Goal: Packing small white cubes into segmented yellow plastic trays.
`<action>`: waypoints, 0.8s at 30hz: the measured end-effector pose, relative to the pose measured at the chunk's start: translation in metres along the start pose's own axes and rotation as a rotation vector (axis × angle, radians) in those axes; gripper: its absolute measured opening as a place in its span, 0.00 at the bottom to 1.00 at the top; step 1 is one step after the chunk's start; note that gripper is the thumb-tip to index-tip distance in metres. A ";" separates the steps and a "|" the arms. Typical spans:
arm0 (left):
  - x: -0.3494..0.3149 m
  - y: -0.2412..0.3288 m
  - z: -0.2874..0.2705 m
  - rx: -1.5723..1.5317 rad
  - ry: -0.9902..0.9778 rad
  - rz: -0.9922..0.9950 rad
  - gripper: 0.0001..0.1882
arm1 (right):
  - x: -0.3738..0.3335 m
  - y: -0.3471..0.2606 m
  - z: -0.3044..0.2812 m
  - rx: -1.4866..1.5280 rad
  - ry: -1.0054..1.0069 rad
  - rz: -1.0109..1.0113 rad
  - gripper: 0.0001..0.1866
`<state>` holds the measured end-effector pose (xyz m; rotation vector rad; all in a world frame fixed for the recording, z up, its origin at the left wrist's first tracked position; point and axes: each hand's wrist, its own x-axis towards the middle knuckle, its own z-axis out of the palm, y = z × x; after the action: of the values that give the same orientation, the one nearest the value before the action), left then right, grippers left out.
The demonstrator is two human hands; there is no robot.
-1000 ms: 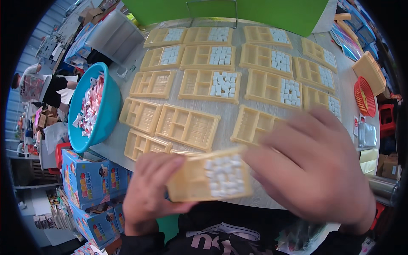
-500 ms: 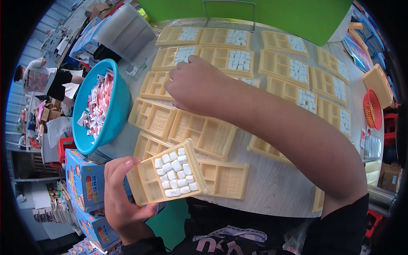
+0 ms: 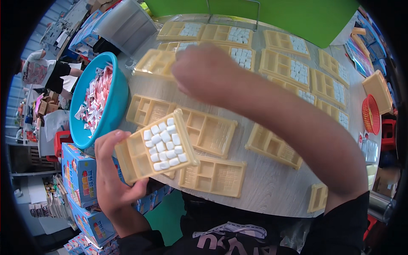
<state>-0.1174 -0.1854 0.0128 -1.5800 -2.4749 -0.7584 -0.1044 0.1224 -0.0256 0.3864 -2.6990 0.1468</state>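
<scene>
My left hand (image 3: 115, 174) grips a pale yellow plastic tray (image 3: 137, 146) by its left end, thumb below and fingers above. Small white pillow-shaped pieces (image 3: 163, 144), like marshmallows, fill its large compartment; the smaller compartments hold nothing. At the far left of the table, my right hand (image 3: 206, 72) is blurred and closed at the right end of another yellow tray (image 3: 154, 63), which sits tilted and raised over the row behind. Its fingertips are partly hidden. Unfilled trays (image 3: 219, 134) lie below the right hand, some overlapping under the held tray.
Rows of trays with white pieces (image 3: 298, 72) cover the far and right table. A blue basin (image 3: 114, 95) of small wrapped packets stands left, above stacked blue boxes (image 3: 80, 176). A red basket (image 3: 371, 114) sits right; a green panel (image 3: 289, 17) borders the back.
My right hand has shifted slightly right and down, while the tray at it has risen away from me off its place. The tray in my left hand has moved up and left.
</scene>
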 end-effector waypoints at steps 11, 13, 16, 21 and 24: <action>0.088 -0.036 0.041 0.097 -0.065 -0.047 0.39 | -0.073 0.024 -0.143 0.169 0.028 0.328 0.11; 0.096 -0.044 0.049 0.094 -0.105 -0.082 0.39 | -0.078 0.015 -0.148 0.165 0.064 0.341 0.11; 0.108 -0.060 0.057 0.024 -0.154 -0.111 0.38 | -0.086 0.005 -0.163 0.195 0.057 0.425 0.11; 0.127 -0.069 0.062 0.013 -0.209 -0.254 0.39 | -0.103 -0.008 -0.172 0.155 -0.011 0.356 0.10; 0.124 -0.069 0.061 0.056 -0.257 -0.323 0.38 | -0.112 -0.017 -0.152 -0.022 0.068 0.233 0.09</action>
<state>-0.2232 -0.0780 -0.0210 -1.3505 -2.9557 -0.5412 0.0567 0.1574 0.0674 0.0571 -2.6682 0.1921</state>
